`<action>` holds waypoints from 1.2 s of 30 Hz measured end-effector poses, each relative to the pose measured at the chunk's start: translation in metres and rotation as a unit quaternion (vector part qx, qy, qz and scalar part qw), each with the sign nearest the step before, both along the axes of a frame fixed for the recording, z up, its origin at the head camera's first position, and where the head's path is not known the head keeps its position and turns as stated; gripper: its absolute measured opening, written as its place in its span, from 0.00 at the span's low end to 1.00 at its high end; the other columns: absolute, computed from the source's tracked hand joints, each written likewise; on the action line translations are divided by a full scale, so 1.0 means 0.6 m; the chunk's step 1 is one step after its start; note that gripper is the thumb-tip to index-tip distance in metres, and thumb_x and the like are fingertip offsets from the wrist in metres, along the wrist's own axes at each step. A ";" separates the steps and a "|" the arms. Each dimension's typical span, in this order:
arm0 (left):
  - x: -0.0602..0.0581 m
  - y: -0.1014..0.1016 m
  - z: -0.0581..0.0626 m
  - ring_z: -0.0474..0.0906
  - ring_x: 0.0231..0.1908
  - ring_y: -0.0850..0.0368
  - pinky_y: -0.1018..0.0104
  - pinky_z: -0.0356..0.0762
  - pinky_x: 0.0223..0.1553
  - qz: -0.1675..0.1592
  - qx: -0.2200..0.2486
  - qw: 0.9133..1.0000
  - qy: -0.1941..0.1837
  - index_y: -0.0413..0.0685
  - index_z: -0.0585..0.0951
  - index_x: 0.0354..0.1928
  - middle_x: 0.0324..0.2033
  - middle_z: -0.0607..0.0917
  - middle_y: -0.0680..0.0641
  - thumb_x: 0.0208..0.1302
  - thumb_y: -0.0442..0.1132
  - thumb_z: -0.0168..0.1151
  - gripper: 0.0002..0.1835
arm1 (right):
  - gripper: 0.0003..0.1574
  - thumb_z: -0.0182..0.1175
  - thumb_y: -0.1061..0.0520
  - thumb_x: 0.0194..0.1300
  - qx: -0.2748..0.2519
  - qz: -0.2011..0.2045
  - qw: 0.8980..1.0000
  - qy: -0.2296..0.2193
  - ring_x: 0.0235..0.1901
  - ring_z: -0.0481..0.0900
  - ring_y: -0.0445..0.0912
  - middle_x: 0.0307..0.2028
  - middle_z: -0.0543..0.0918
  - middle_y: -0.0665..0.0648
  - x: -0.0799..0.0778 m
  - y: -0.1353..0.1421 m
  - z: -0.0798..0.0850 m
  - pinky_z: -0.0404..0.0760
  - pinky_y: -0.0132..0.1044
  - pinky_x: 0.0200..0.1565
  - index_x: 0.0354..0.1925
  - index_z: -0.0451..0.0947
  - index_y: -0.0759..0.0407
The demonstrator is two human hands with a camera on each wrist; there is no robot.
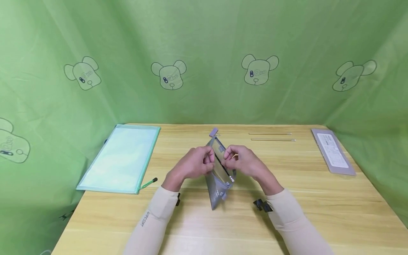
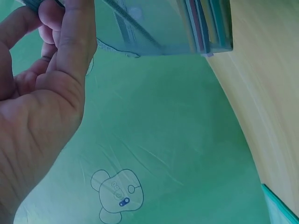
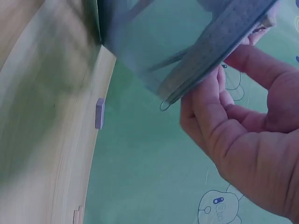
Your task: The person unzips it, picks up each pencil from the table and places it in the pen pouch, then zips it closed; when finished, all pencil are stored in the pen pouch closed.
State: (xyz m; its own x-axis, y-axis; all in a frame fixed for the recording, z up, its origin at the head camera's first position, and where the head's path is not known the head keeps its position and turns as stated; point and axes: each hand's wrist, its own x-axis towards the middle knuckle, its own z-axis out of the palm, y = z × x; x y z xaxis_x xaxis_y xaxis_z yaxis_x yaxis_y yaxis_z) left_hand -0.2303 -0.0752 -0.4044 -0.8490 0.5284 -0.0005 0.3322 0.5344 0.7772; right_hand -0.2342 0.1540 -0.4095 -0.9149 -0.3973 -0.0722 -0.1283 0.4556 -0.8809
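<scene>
A translucent grey zip pencil case (image 1: pixel 214 193) stands above the wooden table in front of me, its mouth spread apart at the top. My left hand (image 1: pixel 199 161) pinches one edge of the mouth. On the opposite edge, my right hand (image 1: pixel 240 160) grips the zip band (image 3: pixel 212 51) between thumb and fingers. Several slim pencil-like sticks (image 2: pixel 205 23) show through the clear wall in the left wrist view. Just beyond the case lies a small purple block (image 1: pixel 214 132), like an eraser.
Two pencils (image 1: pixel 271 134) lie at the back right. A lavender flat pack with a white label (image 1: pixel 333 150) is near the right edge. At left lies a mint zip folder (image 1: pixel 122 159) with a green pull (image 1: pixel 148 183). Green curtains (image 1: pixel 204 102) enclose the table.
</scene>
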 end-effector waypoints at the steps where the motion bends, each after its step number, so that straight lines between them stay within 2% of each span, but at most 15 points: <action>1: 0.000 -0.001 0.001 0.81 0.24 0.60 0.69 0.82 0.28 0.005 0.007 1.000 -0.007 0.46 0.79 0.39 0.25 0.82 0.50 0.69 0.29 0.67 0.06 | 0.07 0.65 0.66 0.72 -0.006 -0.005 1.000 0.002 0.40 0.84 0.50 0.40 0.81 0.60 0.001 -0.001 0.002 0.90 0.39 0.45 0.45 0.78 0.69; 6: -0.001 -0.011 0.004 0.85 0.26 0.55 0.62 0.89 0.33 0.027 0.028 0.999 -0.024 0.44 0.79 0.39 0.25 0.83 0.48 0.70 0.28 0.67 0.06 | 0.07 0.61 0.66 0.77 -0.041 -0.017 0.999 0.016 0.41 0.88 0.53 0.42 0.82 0.65 -0.003 0.010 0.009 0.92 0.41 0.48 0.47 0.78 0.72; 10: -0.003 -0.017 0.004 0.87 0.28 0.50 0.57 0.92 0.37 0.034 0.032 0.998 -0.033 0.43 0.79 0.39 0.26 0.82 0.47 0.70 0.27 0.67 0.06 | 0.09 0.62 0.64 0.77 -0.027 -0.021 0.999 0.029 0.41 0.86 0.52 0.43 0.84 0.67 -0.009 0.034 0.014 0.92 0.42 0.48 0.49 0.78 0.72; 15: -0.003 -0.024 0.005 0.89 0.31 0.42 0.63 0.88 0.33 0.031 0.005 0.999 -0.034 0.44 0.79 0.38 0.26 0.83 0.47 0.70 0.27 0.66 0.07 | 0.11 0.60 0.62 0.78 -0.010 -0.022 0.999 0.022 0.43 0.84 0.49 0.43 0.84 0.66 -0.016 0.064 0.021 0.91 0.41 0.48 0.50 0.78 0.72; 18: -0.003 -0.027 0.007 0.90 0.32 0.42 0.67 0.84 0.31 0.026 -0.011 0.999 -0.033 0.45 0.79 0.38 0.26 0.85 0.47 0.71 0.28 0.66 0.07 | 0.12 0.60 0.61 0.79 0.002 -0.023 1.000 0.020 0.44 0.84 0.48 0.44 0.84 0.65 -0.023 0.082 0.020 0.91 0.44 0.50 0.51 0.78 0.71; 22: -0.005 -0.032 0.008 0.90 0.30 0.44 0.67 0.85 0.31 0.025 -0.015 0.999 -0.033 0.45 0.79 0.38 0.27 0.85 0.47 0.71 0.28 0.66 0.06 | 0.14 0.59 0.59 0.80 0.026 -0.034 0.999 0.015 0.45 0.84 0.47 0.45 0.83 0.63 -0.036 0.110 0.010 0.90 0.43 0.52 0.53 0.78 0.70; 28: -0.008 -0.037 0.006 0.90 0.30 0.41 0.69 0.80 0.28 0.025 -0.021 0.999 -0.027 0.45 0.79 0.38 0.25 0.84 0.48 0.70 0.28 0.66 0.06 | 0.18 0.57 0.56 0.82 0.060 -0.067 0.996 0.014 0.46 0.81 0.40 0.50 0.83 0.64 -0.059 0.164 -0.010 0.89 0.33 0.50 0.58 0.76 0.71; 32: -0.009 -0.039 0.007 0.90 0.30 0.42 0.70 0.80 0.28 0.025 -0.026 0.999 -0.030 0.45 0.79 0.38 0.25 0.84 0.49 0.70 0.28 0.66 0.07 | 0.21 0.56 0.54 0.83 0.078 -0.093 0.992 0.023 0.45 0.80 0.34 0.54 0.82 0.66 -0.068 0.199 -0.010 0.86 0.26 0.48 0.61 0.75 0.70; 34: -0.009 -0.040 0.008 0.90 0.30 0.41 0.69 0.82 0.29 0.025 -0.025 0.999 -0.031 0.45 0.79 0.39 0.25 0.83 0.49 0.70 0.27 0.66 0.06 | 0.22 0.56 0.53 0.84 0.091 -0.103 0.990 0.029 0.46 0.81 0.35 0.56 0.82 0.67 -0.073 0.212 -0.008 0.86 0.26 0.48 0.62 0.75 0.69; 36: -0.008 -0.041 0.009 0.90 0.31 0.40 0.68 0.83 0.29 0.025 -0.023 0.999 -0.033 0.45 0.79 0.39 0.25 0.83 0.49 0.70 0.27 0.65 0.06 | 0.23 0.56 0.52 0.84 0.112 -0.106 0.987 0.043 0.51 0.82 0.42 0.57 0.82 0.69 -0.078 0.221 -0.009 0.85 0.32 0.52 0.63 0.75 0.70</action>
State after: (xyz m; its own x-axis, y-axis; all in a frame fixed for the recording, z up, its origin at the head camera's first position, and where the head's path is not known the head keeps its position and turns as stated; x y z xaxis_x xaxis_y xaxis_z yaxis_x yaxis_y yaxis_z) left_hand -0.2354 -0.1000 -0.3989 -0.8719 0.4831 -0.0804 0.2526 0.5842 0.7713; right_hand -0.2809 0.2865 -0.4150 -0.9822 -0.1797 -0.0545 -0.0799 0.6622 -0.7450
